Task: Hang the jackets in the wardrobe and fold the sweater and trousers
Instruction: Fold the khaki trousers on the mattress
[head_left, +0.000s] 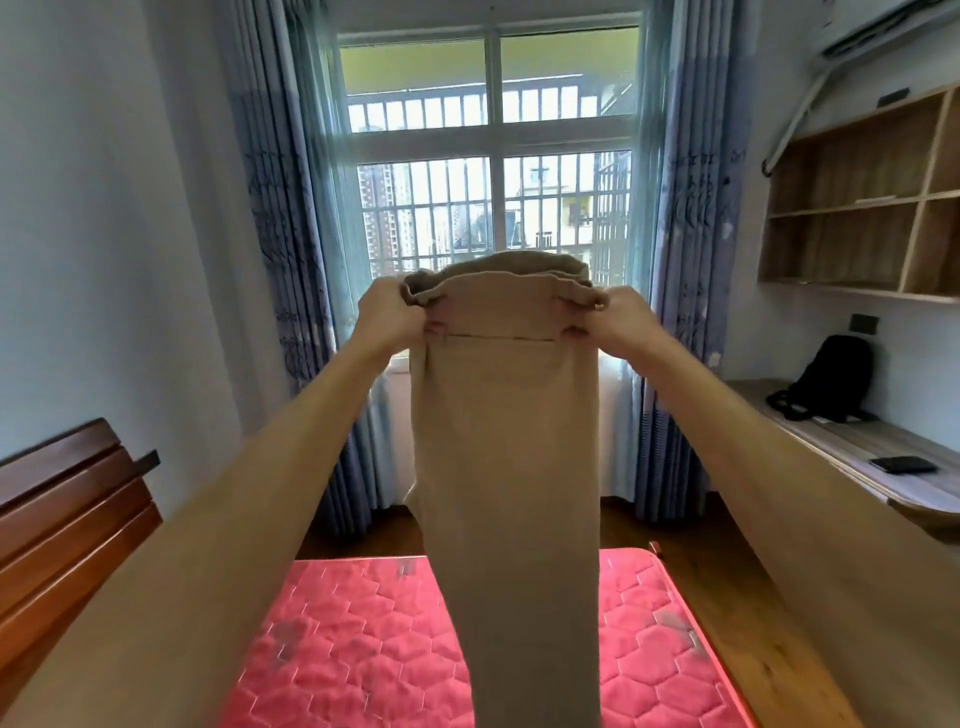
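Forearms extended; left hand (387, 312) and right hand (618, 319) pinch the trousers (506, 441) at waistband corners; keep legs aligned, lower flat onto mattress (332, 649).

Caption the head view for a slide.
Left hand and right hand hold beige trousers by the waistband above a pink mattress.

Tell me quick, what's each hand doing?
Left hand: closed, gripping the waistband of the long beige cloth trousers.
Right hand: closed, gripping the same waistband's other side.
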